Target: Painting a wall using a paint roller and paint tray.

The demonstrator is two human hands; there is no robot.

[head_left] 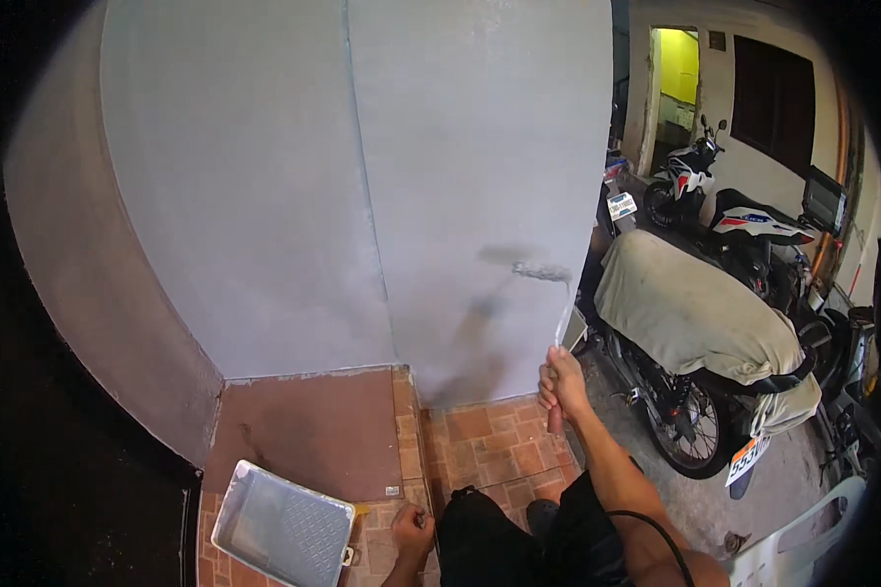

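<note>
My right hand [561, 380] is closed around the handle of a paint roller [541, 271], held upright in front of a pale grey wall panel [480, 127]. The roller's sleeve is whitish grey and lies level at the top of its bent metal frame. Its shadow falls on the panel just beside it; whether sleeve and panel touch I cannot tell. Low on the left, my left hand [413, 528] is curled into a loose fist, with nothing visible in it. Near that hand stands a paint tray [299, 528] with a ribbed slope, smeared with light grey paint.
Brown tiles [494, 440] cover the step underfoot, beside a brown raised slab [303, 430]. To the right stands a motorcycle under a beige cloth [695, 303], with another motorcycle [754, 220] behind it. A white plastic chair [803, 538] is at the lower right.
</note>
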